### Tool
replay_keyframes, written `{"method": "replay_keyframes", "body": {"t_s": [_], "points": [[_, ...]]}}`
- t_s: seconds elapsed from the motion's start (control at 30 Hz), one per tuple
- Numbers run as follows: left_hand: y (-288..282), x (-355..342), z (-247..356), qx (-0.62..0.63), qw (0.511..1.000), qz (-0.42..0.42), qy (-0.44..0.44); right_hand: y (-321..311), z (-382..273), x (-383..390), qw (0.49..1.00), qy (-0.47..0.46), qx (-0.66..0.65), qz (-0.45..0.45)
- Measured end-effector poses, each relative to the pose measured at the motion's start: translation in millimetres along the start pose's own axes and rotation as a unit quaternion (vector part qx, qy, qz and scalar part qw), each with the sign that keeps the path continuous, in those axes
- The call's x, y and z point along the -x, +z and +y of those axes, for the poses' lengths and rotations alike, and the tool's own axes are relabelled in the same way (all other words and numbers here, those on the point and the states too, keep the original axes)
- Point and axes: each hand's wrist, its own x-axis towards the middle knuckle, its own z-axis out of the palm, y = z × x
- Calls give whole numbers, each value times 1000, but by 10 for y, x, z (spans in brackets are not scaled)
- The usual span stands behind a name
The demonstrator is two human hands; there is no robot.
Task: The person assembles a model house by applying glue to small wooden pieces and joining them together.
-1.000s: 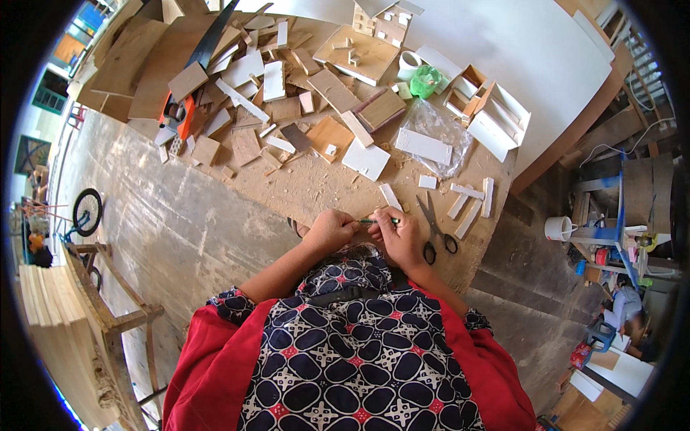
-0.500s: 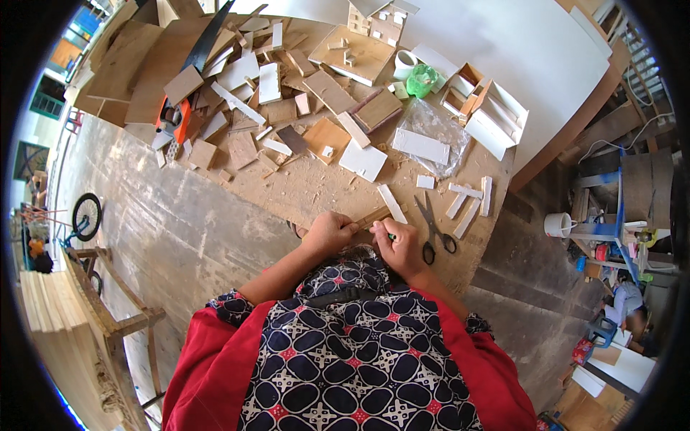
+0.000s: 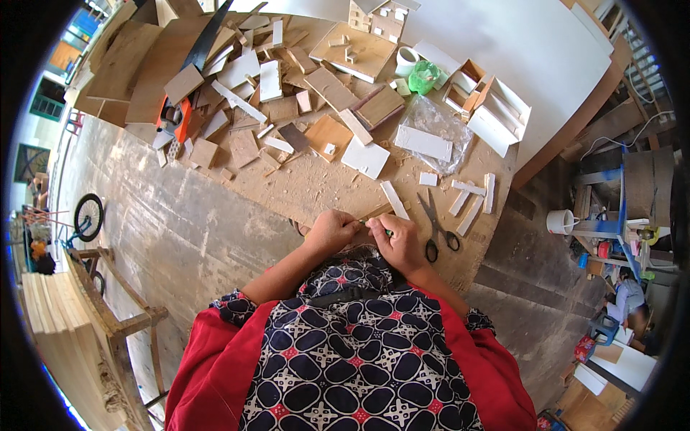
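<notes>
At the near edge of the workbench (image 3: 316, 197), both my hands are closed and held close together, fingertips almost meeting. My right hand (image 3: 397, 241) grips a thin green stick-like object (image 3: 389, 232), mostly hidden by the fingers; its kind does not show. The fingers of my left hand (image 3: 333, 231) are pinched at the other side of a small green bit between the hands; what they hold is hidden. A white wooden strip (image 3: 394, 200) lies just beyond my right hand. Dark-handled scissors (image 3: 435, 226) rest to its right, blades pointing away.
Wood offcuts (image 3: 280, 115) and an orange-handled saw (image 3: 172, 122) cover the bench's far left. Farther back stand a small wooden model house (image 3: 379, 20), a roll of tape (image 3: 406, 59), a green plastic ball-shaped thing (image 3: 424, 77) and a white box (image 3: 499, 115). Short white strips (image 3: 471, 205) lie right.
My right hand has shifted slightly left and up toward my left hand, and the green object now shows between the fingertips. The view has shifted a little. The bench items look unmoved.
</notes>
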Motion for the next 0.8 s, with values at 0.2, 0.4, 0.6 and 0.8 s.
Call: {"method": "replay_keyframes", "body": {"t_s": [0.2, 0.4, 0.6, 0.8], "points": [[-12, 27, 75, -1, 1000, 17, -1, -35, 38, 7, 996, -36, 82, -25], [6, -8, -51, -14, 1000, 2, 10, -214, 47, 120, 996, 46, 80, 17], [21, 41, -12, -11, 1000, 23, 14, -510, 163, -202, 969, 36, 228, 91], [1, 61, 14, 98, 994, -21, -52, -493, 83, -196, 943, 82, 321, -23]]}}
